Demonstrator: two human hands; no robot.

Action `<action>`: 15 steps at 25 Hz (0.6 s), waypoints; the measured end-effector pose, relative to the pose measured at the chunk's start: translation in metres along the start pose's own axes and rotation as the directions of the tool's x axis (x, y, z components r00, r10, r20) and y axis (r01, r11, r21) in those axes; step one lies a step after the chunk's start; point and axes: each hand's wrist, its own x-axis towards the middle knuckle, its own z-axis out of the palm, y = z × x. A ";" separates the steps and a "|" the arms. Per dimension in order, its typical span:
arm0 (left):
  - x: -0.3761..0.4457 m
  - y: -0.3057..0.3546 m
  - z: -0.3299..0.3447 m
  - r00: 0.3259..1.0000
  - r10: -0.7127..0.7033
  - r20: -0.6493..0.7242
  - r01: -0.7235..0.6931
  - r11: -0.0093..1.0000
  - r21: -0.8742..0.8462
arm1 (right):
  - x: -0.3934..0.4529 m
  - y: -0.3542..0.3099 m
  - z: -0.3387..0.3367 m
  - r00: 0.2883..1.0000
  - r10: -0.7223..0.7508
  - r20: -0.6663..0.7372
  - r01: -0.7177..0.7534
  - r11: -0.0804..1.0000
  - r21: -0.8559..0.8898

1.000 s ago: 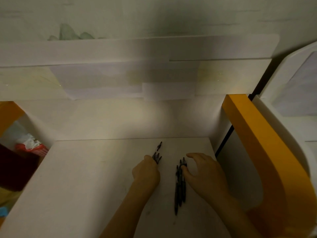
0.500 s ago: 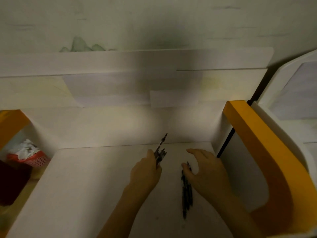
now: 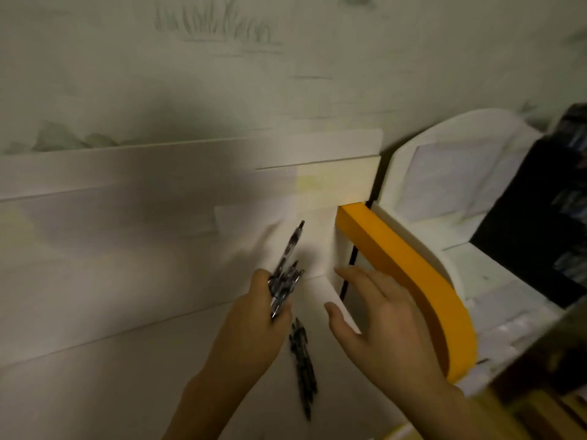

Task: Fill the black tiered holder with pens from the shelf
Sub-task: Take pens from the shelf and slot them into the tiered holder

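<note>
Head view: left hand (image 3: pixel 254 325) (pens (image 3: pixel 284 281) gripped)

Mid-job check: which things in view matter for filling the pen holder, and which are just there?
Job:
left hand gripping a bunch of pens
loose pens on the white shelf
right hand, open, holding nothing

Bystanders:
orange side panel
dark blurred object, far right

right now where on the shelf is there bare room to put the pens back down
Bare shelf lies left of the left hand, out to the back panel. It is crowded between the hands, where loose pens lie, and right of the right hand by the orange edge.
</note>
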 end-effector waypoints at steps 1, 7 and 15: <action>0.001 0.013 0.001 0.999 0.035 0.000 -0.035 0.999 -0.031 | -0.002 0.004 -0.013 0.999 0.001 -0.040 -0.001 1.000 0.004; 0.005 0.127 0.054 0.967 0.245 0.073 -0.235 0.965 -0.118 | -0.037 0.081 -0.109 0.961 0.069 -0.268 -0.092 0.993 -0.073; -0.026 0.295 0.214 0.897 0.418 0.142 -0.387 0.900 -0.200 | -0.115 0.242 -0.238 0.899 0.199 -0.390 -0.277 0.949 -0.154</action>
